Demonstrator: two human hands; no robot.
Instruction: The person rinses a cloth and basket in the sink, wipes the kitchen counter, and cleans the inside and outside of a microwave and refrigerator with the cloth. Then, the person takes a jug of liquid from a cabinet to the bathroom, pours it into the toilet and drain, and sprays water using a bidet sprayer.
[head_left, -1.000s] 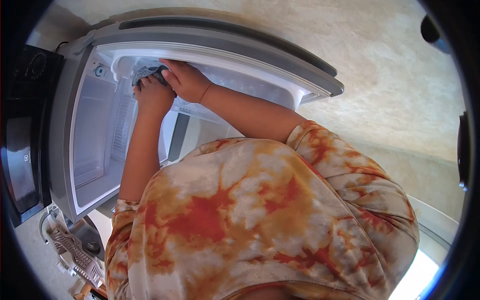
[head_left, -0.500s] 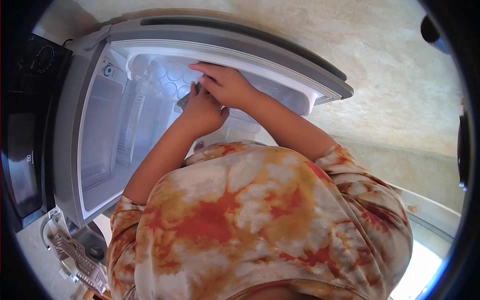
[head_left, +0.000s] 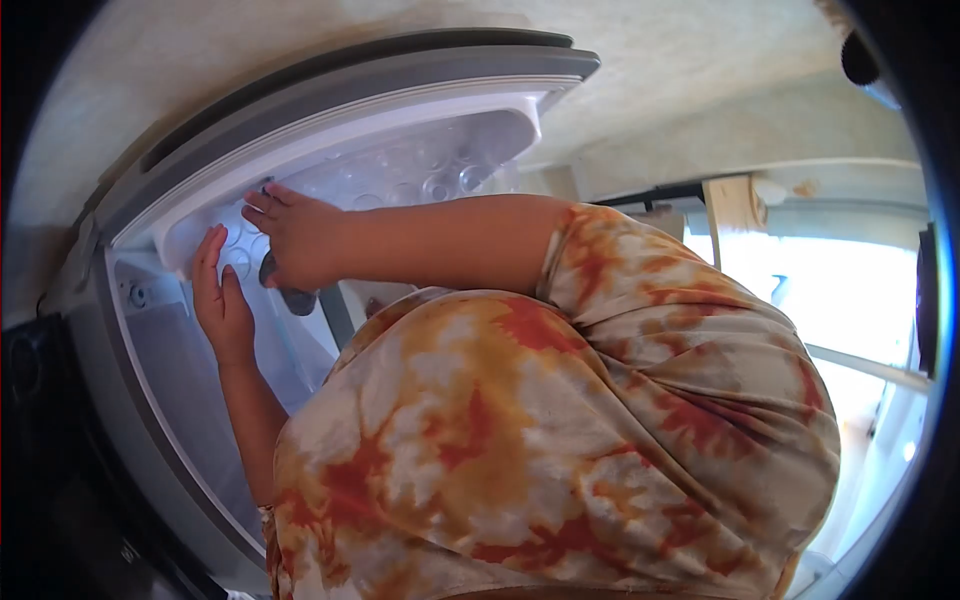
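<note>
My left hand [head_left: 222, 310] is raised beside the inner side of the open fridge door [head_left: 400, 98], fingers stretched up and thumb apart, with nothing in it. My right hand [head_left: 300, 240] reaches across to the left in front of the door's inner panel, palm turned away from me. A dark grey, soft-looking piece, perhaps a cloth [head_left: 298, 300], shows below the palm and by the thumb; most of it is hidden behind this hand. Round shapes [head_left: 437, 187] mark the door's pale inner panel.
The fridge's pale interior [head_left: 170, 350] lies to the left. A black appliance [head_left: 50, 420] stands beside it. Beige wall [head_left: 690, 80] rises behind the door, and a bright window [head_left: 840, 270] is at the right.
My hands have come apart, and the right has moved left and down in view. The grey piece now shows under the right hand. The view has turned, and the door appears farther left.
</note>
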